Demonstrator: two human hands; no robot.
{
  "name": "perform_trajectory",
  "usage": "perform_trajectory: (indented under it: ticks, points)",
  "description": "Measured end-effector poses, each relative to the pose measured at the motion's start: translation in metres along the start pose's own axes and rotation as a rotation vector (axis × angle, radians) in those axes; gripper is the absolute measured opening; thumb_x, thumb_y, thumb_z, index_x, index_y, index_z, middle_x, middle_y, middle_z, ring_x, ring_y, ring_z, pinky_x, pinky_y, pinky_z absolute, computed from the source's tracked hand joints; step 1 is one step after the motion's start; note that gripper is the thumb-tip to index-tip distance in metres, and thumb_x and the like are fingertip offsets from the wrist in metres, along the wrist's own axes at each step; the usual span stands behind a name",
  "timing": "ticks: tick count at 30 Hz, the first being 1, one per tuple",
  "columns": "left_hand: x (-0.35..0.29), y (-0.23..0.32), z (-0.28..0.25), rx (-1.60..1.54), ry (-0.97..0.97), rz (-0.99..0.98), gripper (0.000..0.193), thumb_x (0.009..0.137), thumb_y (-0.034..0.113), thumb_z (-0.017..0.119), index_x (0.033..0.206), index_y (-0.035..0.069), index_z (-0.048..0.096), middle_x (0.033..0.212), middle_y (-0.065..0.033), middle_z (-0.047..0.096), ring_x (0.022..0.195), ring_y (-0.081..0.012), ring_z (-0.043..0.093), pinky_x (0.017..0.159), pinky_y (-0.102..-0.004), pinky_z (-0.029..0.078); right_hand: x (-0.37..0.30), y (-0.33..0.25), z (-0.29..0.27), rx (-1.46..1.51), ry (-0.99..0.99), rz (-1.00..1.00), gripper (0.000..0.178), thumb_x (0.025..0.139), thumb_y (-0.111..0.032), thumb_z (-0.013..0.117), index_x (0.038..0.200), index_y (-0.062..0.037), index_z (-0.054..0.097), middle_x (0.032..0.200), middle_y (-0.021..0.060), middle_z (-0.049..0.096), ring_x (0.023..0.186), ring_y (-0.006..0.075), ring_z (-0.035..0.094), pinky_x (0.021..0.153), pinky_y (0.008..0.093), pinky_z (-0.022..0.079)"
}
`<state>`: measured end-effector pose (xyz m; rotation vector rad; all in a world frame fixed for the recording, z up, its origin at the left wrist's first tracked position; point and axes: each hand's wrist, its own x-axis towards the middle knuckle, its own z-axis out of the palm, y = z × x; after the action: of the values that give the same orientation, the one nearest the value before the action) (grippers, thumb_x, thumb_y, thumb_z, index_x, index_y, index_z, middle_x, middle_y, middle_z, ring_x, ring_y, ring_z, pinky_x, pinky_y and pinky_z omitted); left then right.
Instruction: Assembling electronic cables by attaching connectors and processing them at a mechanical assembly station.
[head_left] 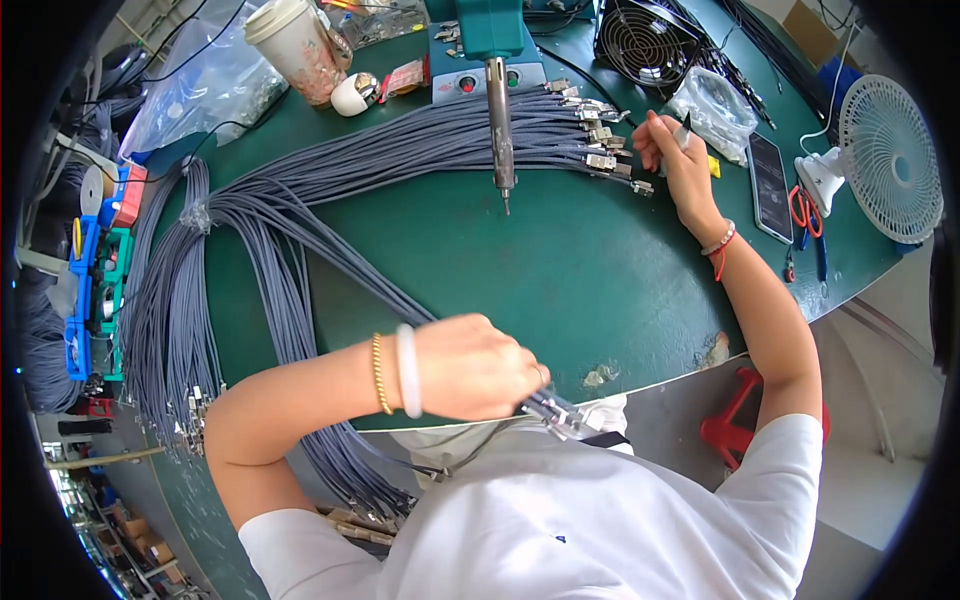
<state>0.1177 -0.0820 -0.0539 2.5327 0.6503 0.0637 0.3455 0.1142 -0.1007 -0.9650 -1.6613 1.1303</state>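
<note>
My left hand [470, 370], with a white bangle and gold bracelet at its wrist, is closed around a small bunch of grey cables by the front edge of the table. Metal connectors [556, 412] on those cables stick out past its fingers. Over at the right, my right hand [680, 160] has its fingers curled round a slim pale tool [684, 134] with a dark pointed tip; its kind is unclear. Just left of that hand lie the connector ends [603, 150] of a long grey cable bundle [400, 150]. More cables [275, 280] fan out from a wrapped tie point [196, 214].
A teal powered driver [497, 110] points down over the middle of the green table [480, 270]. At right are a phone [770, 185], red-handled scissors [803, 212] and a white fan [890, 160]. A cup [300, 55] stands at the back left, near blue bins [80, 300].
</note>
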Motion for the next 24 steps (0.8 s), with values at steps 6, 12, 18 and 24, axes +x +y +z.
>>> perform_trajectory:
  ticks: [6,12,18,24]
  points:
    - [-0.005,0.014,0.001,-0.474,-0.224,-0.067,0.015,0.072,0.006,0.053,0.082,-0.004,0.053,0.07,-0.0148,0.058,0.062,-0.0315,0.057,0.057,-0.0385,0.045,-0.013,-0.009,-0.003,-0.086,0.086,-0.102,0.034,0.091,-0.028,0.043,0.079,0.0,0.057,0.069,0.0018,0.054,0.06,0.0069,0.047,0.057,0.0208,0.037]
    - [-0.048,0.013,0.027,-0.661,0.005,-0.044,0.019,0.076,0.007,0.055,0.093,-0.003,0.052,0.082,-0.0155,0.055,0.074,-0.0326,0.055,0.068,-0.0367,0.044,-0.073,-0.07,0.024,-0.066,-0.12,-0.166,0.034,0.092,-0.024,0.038,0.082,0.0035,0.055,0.073,0.0075,0.055,0.062,0.0122,0.051,0.059,0.0244,0.04]
    - [-0.047,0.033,0.012,-0.242,-0.093,-0.183,0.021,0.078,0.011,0.056,0.096,-0.001,0.052,0.078,-0.0117,0.055,0.066,-0.029,0.056,0.058,-0.0361,0.046,-0.123,-0.098,0.029,-0.298,-0.281,-0.339,0.037,0.092,-0.026,0.039,0.084,0.0068,0.055,0.08,0.0117,0.059,0.07,0.0168,0.057,0.064,0.0271,0.044]
    - [-0.054,0.034,0.03,-0.35,-0.009,-0.073,0.022,0.077,0.011,0.057,0.096,-0.001,0.052,0.073,-0.0123,0.054,0.064,-0.0287,0.056,0.054,-0.0372,0.045,-0.116,-0.103,0.027,-0.245,-0.134,-0.297,0.042,0.092,-0.03,0.037,0.09,0.0065,0.057,0.085,0.0147,0.059,0.078,0.0221,0.058,0.069,0.0313,0.046]
